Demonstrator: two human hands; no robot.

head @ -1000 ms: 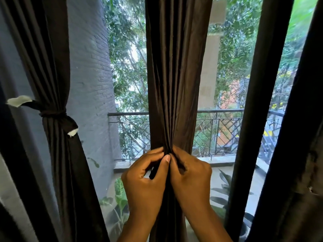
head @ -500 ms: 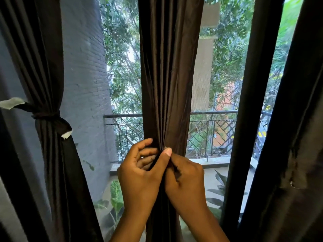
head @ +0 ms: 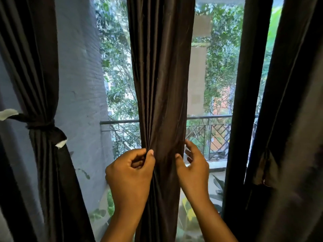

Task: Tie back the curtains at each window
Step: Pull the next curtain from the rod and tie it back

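Note:
A dark brown middle curtain hangs straight down before the window. My left hand pinches its gathered left folds between thumb and fingers at waist height. At the curtain's right edge my right hand has its fingers spread, and the thumb touches the cloth. The left curtain is bound by a dark tie-back with white ends. Another dark curtain hangs loose at the right.
A dark window frame post stands between the middle and right curtains. Behind the glass are a grey brick wall, a balcony railing, trees and potted plants.
My hands were pressed together at the middle of the curtain. Now the right hand has let go and moved to the curtain's right edge, while the left hand still pinches the folds.

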